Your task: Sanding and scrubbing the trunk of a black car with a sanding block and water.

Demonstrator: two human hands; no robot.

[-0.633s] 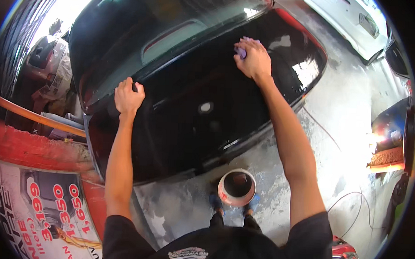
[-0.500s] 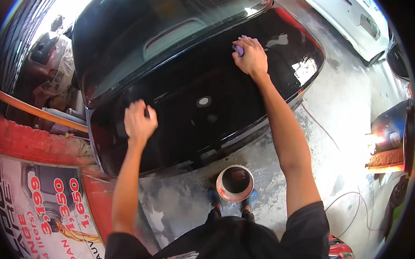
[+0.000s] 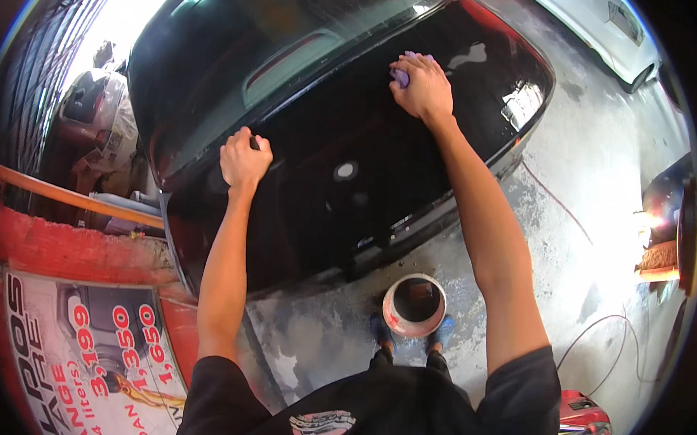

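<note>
A glossy black car trunk lid [image 3: 318, 208] spreads below my arms, with the dark rear window [image 3: 238, 65] beyond it. My right hand [image 3: 426, 87] presses a bunched purple cloth [image 3: 401, 77] onto the lid's far right part; its fingers wrap over the cloth. On the left, my left hand [image 3: 244, 160] is closed with curled fingers, over the lid near the bottom edge of the rear window. A small dark patch shows between its thumb and fingers. Whether that is a held thing or the car behind, I cannot make out.
A white bucket [image 3: 394, 322] with dark contents stands between my feet, behind the bumper. An orange rail [image 3: 69, 194] and a red wall [image 3: 75, 244] with a printed banner [image 3: 86, 346] flank the left. A white car [image 3: 597, 34] is at far right; a thin hose [image 3: 623, 346] lies on the floor.
My left hand has moved forward across the lid toward the rear window, and its fingers are more curled. My right hand stays on the purple cloth in nearly the same place.
</note>
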